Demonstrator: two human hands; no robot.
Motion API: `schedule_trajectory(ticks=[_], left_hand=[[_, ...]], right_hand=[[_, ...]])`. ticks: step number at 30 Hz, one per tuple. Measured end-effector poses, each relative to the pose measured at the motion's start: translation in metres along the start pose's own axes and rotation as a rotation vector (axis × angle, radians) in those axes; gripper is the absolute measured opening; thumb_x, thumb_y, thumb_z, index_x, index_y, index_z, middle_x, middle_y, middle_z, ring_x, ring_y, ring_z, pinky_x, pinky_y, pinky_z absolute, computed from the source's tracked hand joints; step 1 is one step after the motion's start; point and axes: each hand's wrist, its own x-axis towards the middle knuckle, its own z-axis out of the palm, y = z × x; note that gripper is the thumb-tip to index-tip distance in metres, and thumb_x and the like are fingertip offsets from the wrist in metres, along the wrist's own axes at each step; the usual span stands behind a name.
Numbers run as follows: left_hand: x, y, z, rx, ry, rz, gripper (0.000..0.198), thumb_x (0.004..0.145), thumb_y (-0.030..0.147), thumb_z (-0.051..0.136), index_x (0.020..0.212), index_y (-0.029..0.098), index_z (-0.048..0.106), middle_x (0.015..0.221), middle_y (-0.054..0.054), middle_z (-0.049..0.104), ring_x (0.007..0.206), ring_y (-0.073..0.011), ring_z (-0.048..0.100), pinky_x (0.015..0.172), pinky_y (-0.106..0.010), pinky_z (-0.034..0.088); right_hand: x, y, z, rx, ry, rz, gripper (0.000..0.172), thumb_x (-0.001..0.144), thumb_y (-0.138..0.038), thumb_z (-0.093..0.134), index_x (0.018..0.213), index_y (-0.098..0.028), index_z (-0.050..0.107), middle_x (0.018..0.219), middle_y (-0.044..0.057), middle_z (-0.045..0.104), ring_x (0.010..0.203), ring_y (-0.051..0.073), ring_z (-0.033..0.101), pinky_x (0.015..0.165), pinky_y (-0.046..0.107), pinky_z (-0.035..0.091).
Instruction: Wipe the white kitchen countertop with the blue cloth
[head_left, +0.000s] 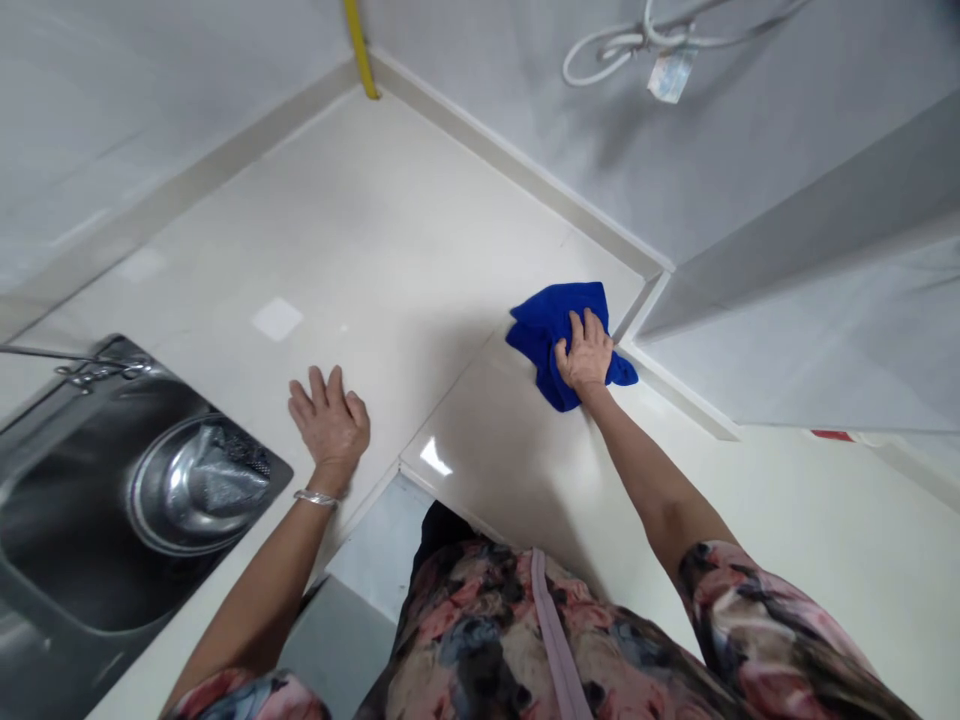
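Observation:
A blue cloth (553, 318) lies crumpled on the pale countertop (390, 220), close to the inner corner of the wall on the right. My right hand (586, 350) presses down on the cloth, its fingers bent over the fabric. My left hand (330, 420) rests on the counter with the fingers spread, a silver bracelet (316, 497) at its wrist. Nothing is in that hand. It is just right of the sink.
At the left is a metal sink (67, 500) with a steel basin (199, 485) in it. A yellow pipe (361, 50) meets the counter's back corner. White cables (615, 45) hang on the wall. A wall edge (645, 305) juts in at right.

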Motion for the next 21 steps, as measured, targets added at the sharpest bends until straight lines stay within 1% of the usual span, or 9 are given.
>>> schedule_trajectory(ticks=[3,5,7,9,11,13,15,18,21], left_hand=[[-0.002,0.003,0.000,-0.037,0.003,-0.010,0.062,0.108,0.037,0.040,0.164,0.013,0.049,0.179,-0.016,0.032,0.170,-0.0425,0.006,0.136,-0.070,0.010],[-0.002,0.004,0.000,-0.064,0.004,-0.015,0.061,0.107,0.036,0.042,0.163,0.013,0.050,0.179,-0.017,0.032,0.170,-0.0424,0.006,0.136,-0.069,0.009],[-0.002,0.004,-0.001,-0.088,0.002,-0.014,0.061,0.107,0.036,0.042,0.164,0.014,0.050,0.180,-0.016,0.031,0.170,-0.0418,0.005,0.136,-0.070,0.009],[-0.002,0.004,-0.001,-0.105,0.001,-0.012,0.061,0.107,0.035,0.041,0.164,0.014,0.050,0.180,-0.015,0.030,0.170,-0.0410,0.004,0.136,-0.070,0.009],[-0.003,0.005,-0.002,-0.114,-0.001,-0.014,0.061,0.107,0.034,0.040,0.164,0.014,0.050,0.180,-0.016,0.031,0.171,-0.0409,0.003,0.136,-0.070,0.010],[-0.003,0.005,-0.003,-0.113,0.002,-0.017,0.061,0.107,0.034,0.040,0.163,0.013,0.051,0.179,-0.017,0.031,0.170,-0.0413,0.003,0.136,-0.070,0.011],[-0.004,0.006,-0.004,-0.108,0.008,-0.013,0.060,0.107,0.033,0.039,0.163,0.012,0.052,0.179,-0.018,0.032,0.170,-0.0418,0.004,0.135,-0.070,0.012],[-0.005,0.007,-0.005,-0.102,0.024,0.004,0.060,0.107,0.031,0.040,0.162,0.012,0.052,0.178,-0.019,0.033,0.170,-0.0431,0.007,0.135,-0.069,0.014],[-0.006,0.006,-0.005,-0.090,0.055,0.015,0.059,0.106,0.029,0.041,0.160,0.011,0.055,0.176,-0.019,0.036,0.169,-0.0448,0.013,0.134,-0.069,0.018]], right_hand=[[0.000,-0.005,0.001,-0.021,-0.011,0.004,0.068,0.102,-0.037,0.035,0.164,-0.009,0.043,0.172,0.024,0.036,0.158,0.040,0.034,0.123,0.062,0.035],[-0.002,-0.017,0.005,-0.021,-0.009,0.037,0.070,0.103,-0.038,0.032,0.164,-0.004,0.040,0.172,0.029,0.034,0.159,0.042,0.031,0.125,0.066,0.032],[-0.005,-0.041,0.012,-0.008,0.002,0.079,0.074,0.103,-0.040,0.032,0.164,0.001,0.038,0.171,0.033,0.031,0.161,0.045,0.028,0.125,0.071,0.027],[-0.012,-0.078,0.018,0.012,0.000,0.071,0.076,0.101,-0.041,0.036,0.164,0.002,0.036,0.172,0.034,0.030,0.162,0.047,0.026,0.125,0.076,0.024],[-0.023,-0.120,0.020,0.008,-0.041,-0.008,0.077,0.101,-0.041,0.039,0.167,0.000,0.034,0.174,0.032,0.029,0.163,0.046,0.023,0.126,0.077,0.023],[-0.037,-0.161,0.018,-0.016,-0.113,-0.126,0.079,0.102,-0.041,0.042,0.169,-0.001,0.030,0.176,0.030,0.025,0.165,0.045,0.019,0.129,0.074,0.020],[-0.052,-0.193,0.013,-0.004,-0.171,-0.250,0.080,0.103,-0.041,0.045,0.170,-0.001,0.028,0.178,0.028,0.021,0.166,0.044,0.016,0.132,0.071,0.015],[-0.074,-0.217,0.005,0.088,-0.199,-0.413,0.077,0.103,-0.038,0.047,0.170,-0.003,0.031,0.179,0.026,0.020,0.167,0.042,0.015,0.134,0.068,0.011],[-0.092,-0.216,0.001,0.143,-0.205,-0.524,0.073,0.104,-0.036,0.048,0.169,-0.006,0.036,0.179,0.024,0.021,0.168,0.039,0.016,0.135,0.064,0.013]])
